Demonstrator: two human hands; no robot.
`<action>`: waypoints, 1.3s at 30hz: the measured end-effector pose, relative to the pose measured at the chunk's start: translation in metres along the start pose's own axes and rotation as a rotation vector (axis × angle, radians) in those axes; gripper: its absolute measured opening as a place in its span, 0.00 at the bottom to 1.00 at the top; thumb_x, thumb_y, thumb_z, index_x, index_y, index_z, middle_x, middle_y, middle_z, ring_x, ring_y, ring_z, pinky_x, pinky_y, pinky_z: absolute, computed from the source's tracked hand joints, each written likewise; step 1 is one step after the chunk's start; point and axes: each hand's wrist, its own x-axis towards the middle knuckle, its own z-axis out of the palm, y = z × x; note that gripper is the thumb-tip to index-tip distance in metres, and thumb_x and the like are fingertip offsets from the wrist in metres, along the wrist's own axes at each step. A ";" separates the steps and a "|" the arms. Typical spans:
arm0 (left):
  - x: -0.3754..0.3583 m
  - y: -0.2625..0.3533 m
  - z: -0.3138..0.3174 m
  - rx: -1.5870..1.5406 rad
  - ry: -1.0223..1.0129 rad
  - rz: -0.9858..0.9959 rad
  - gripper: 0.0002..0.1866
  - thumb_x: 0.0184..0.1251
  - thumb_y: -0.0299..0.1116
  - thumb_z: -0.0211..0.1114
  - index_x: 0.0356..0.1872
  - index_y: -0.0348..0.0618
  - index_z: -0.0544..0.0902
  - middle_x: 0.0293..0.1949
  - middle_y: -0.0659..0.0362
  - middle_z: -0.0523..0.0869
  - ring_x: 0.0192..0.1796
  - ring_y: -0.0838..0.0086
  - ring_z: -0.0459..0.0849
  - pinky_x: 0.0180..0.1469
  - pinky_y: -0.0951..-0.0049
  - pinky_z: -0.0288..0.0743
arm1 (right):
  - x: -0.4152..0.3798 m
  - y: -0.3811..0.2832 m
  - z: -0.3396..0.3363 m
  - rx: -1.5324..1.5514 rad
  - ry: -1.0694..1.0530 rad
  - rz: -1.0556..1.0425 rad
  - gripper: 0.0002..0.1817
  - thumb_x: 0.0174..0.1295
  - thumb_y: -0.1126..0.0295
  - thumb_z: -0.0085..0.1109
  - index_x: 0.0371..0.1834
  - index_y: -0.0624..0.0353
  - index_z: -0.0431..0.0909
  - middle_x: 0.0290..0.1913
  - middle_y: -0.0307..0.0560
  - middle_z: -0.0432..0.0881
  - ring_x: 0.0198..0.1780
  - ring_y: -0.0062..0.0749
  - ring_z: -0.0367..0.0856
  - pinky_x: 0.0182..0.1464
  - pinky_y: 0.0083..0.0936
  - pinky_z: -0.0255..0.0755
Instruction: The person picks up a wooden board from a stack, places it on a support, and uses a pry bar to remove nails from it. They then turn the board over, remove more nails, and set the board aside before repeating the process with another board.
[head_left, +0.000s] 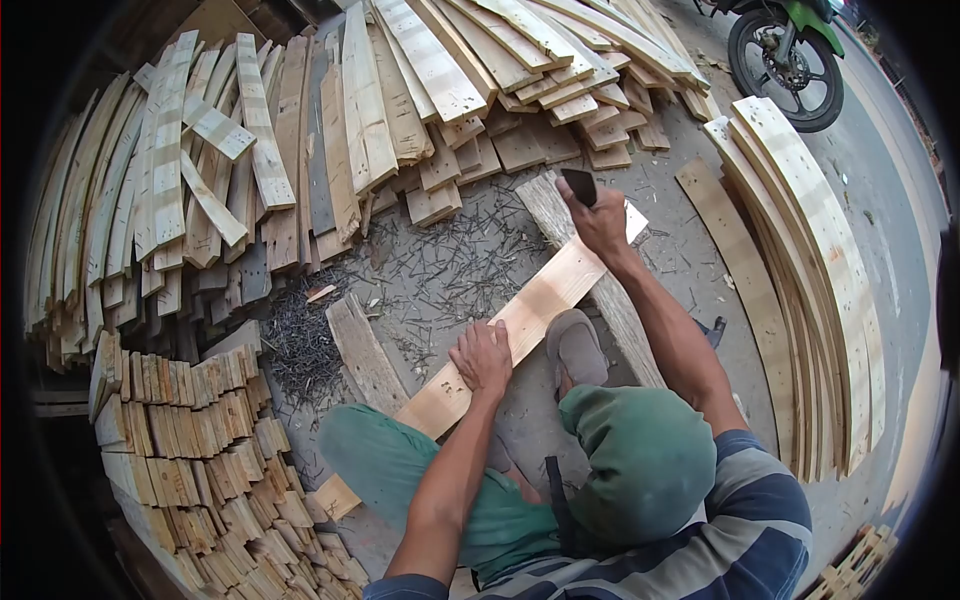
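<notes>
A pale wooden plank [545, 292] lies slantwise between my feet and runs under both arms. My left hand [483, 358] rests over its near half, fingers curled round the far edge. My right hand [603, 222] is closed on a dark tool [578, 187] with a flat, blocky end, close over the plank's far end; the rest of the tool is hidden by the hand. Beneath the plank, a weathered grey board [628, 325] crosses it at an angle. Another weathered board [362, 350] lies left of my left hand.
Loose nails [440, 250] litter the ground, with a dense nail heap [300, 338] at left. Large plank stacks [365, 110] fill the back, short cut pieces [200, 430] the lower left. Long boards [810, 260] stand at right, near a motorcycle wheel [785, 68].
</notes>
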 end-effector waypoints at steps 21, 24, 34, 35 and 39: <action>0.007 -0.005 0.000 0.035 0.059 0.028 0.18 0.75 0.47 0.51 0.40 0.44 0.79 0.41 0.54 0.82 0.47 0.59 0.78 0.53 0.56 0.65 | -0.003 -0.060 0.024 0.547 -0.397 0.447 0.22 0.66 0.59 0.65 0.18 0.52 0.68 0.14 0.26 0.64 0.15 0.12 0.61 0.18 0.20 0.54; 0.001 -0.005 0.004 0.021 0.085 0.035 0.17 0.75 0.47 0.51 0.40 0.44 0.79 0.41 0.54 0.83 0.47 0.60 0.78 0.53 0.57 0.65 | 0.005 -0.053 -0.018 0.614 -0.192 0.428 0.22 0.68 0.61 0.63 0.17 0.50 0.66 0.13 0.27 0.62 0.12 0.12 0.58 0.15 0.19 0.52; 0.002 -0.004 -0.001 -0.021 0.030 0.009 0.17 0.74 0.47 0.52 0.41 0.44 0.79 0.42 0.54 0.81 0.50 0.59 0.77 0.53 0.57 0.64 | 0.039 0.033 -0.091 0.646 0.282 0.339 0.23 0.69 0.62 0.60 0.17 0.48 0.62 0.10 0.31 0.58 0.08 0.17 0.55 0.11 0.21 0.53; 0.002 -0.005 0.000 -0.020 0.031 0.011 0.17 0.74 0.47 0.51 0.41 0.44 0.79 0.42 0.54 0.81 0.50 0.59 0.77 0.53 0.57 0.64 | 0.043 0.035 -0.090 0.649 0.279 0.339 0.23 0.69 0.62 0.60 0.17 0.48 0.62 0.10 0.31 0.58 0.08 0.17 0.55 0.11 0.21 0.53; 0.003 -0.004 0.000 0.018 0.062 0.030 0.17 0.74 0.48 0.53 0.41 0.45 0.80 0.41 0.55 0.83 0.47 0.61 0.78 0.53 0.58 0.65 | 0.050 0.041 -0.085 0.643 0.289 0.410 0.23 0.69 0.61 0.61 0.17 0.48 0.62 0.10 0.30 0.58 0.08 0.17 0.56 0.11 0.20 0.53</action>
